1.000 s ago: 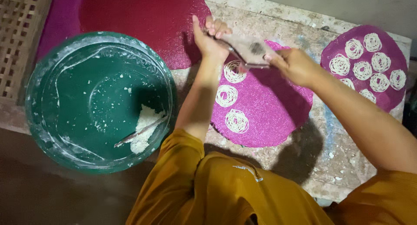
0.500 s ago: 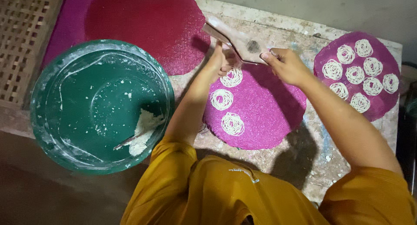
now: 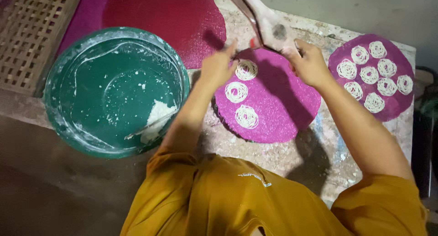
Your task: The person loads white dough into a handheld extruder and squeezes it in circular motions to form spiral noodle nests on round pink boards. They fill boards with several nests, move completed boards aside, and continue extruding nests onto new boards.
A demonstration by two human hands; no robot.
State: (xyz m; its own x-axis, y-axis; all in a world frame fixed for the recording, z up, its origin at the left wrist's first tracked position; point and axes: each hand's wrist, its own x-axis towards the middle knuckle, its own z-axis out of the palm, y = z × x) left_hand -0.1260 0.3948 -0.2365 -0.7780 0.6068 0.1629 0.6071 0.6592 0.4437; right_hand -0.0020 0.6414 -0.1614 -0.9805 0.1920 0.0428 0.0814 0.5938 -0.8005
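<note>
My right hand [image 3: 309,63] grips the base of a wooden noodle press [image 3: 270,20], which stands tilted up and away over the far edge of a round purple mat [image 3: 278,108]. Three white noodle coils [image 3: 246,116] lie in a column on the mat's left side. My left hand [image 3: 218,67] hovers beside the top coil with its fingers spread and pointing toward the press, holding nothing.
A big green bowl [image 3: 82,58] at left holds a lump of white dough [image 3: 157,118] and a spoon. A dark red mat [image 3: 169,17] lies behind it, a woven tray [image 3: 32,35] at far left. Another purple mat [image 3: 397,106] at right carries several coils. The worn stone top [image 3: 319,158] holds everything.
The press has swung upward off the mat. My left hand has let go of its handle and dropped to the side of the top coil.
</note>
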